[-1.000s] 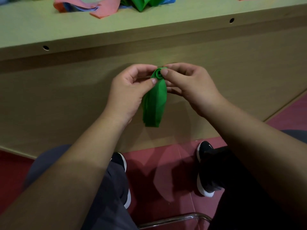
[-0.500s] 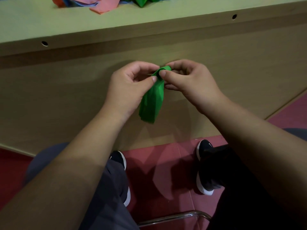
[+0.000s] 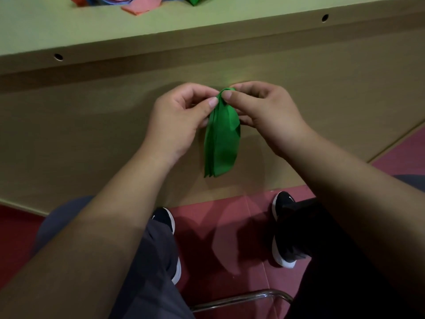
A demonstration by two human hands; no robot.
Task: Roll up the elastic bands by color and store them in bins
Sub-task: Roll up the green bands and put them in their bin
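Head view: left hand (image 3: 181, 120) and right hand (image 3: 264, 116) both pinch the top of the green elastic band (image 3: 222, 139), thumb against fingers; its loose end hangs below them.

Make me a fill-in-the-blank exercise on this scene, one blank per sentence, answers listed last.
The band pinched by the left hand and the right hand is ____ in colour.
The number of hands holding it is ____.
The person's shoes are ____ with white soles.
The pink band lies on the ____.
Missing words: green; two; black; table.
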